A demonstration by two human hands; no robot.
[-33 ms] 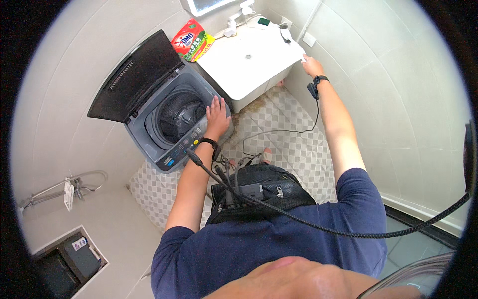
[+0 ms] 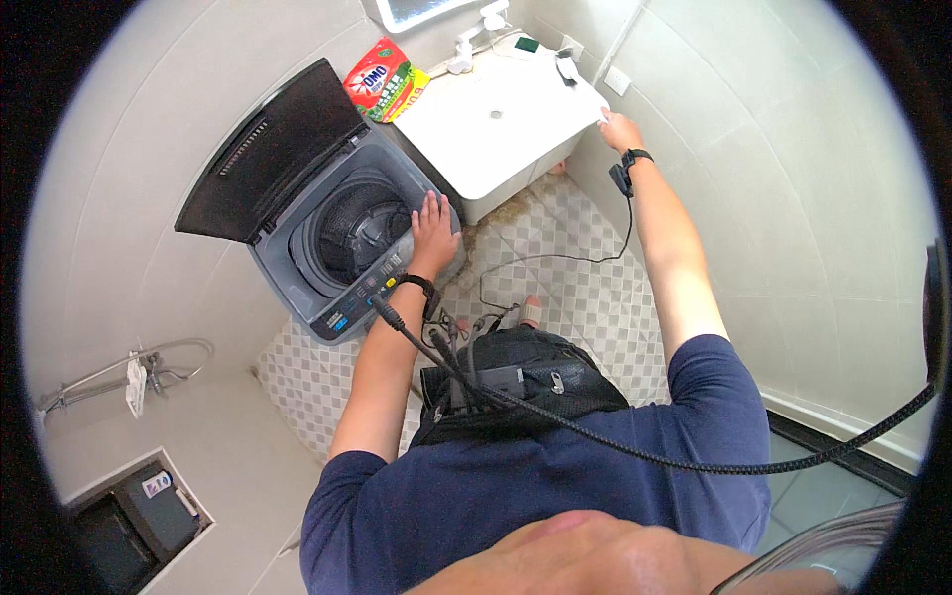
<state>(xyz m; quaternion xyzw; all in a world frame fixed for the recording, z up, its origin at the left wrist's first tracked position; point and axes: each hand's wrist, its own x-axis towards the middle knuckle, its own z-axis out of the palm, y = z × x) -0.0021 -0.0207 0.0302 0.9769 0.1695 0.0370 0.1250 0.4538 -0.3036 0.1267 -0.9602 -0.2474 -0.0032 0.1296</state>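
My left hand [image 2: 433, 238] lies flat on the rim of a grey top-loading washing machine [image 2: 283, 276], beside its control panel, fingers stretched out. The machine's dark lid [image 2: 283, 144] stands raised, and the drum [image 2: 359, 233] shows inside. Over at the right front corner of a white sink [image 2: 466, 149], the fingers of my right hand [image 2: 622, 132] are curled closed. Something white shows at their tips; I cannot tell whether it is a separate thing or the sink's edge.
A red and green detergent bag [image 2: 385, 84] stands between machine and sink. A white faucet [image 2: 464, 50] is at the sink's back. A thin cable [image 2: 555, 259] runs from my right wrist across the tiled floor [image 2: 585, 307]. A black bag [image 2: 526, 382] hangs at my front.
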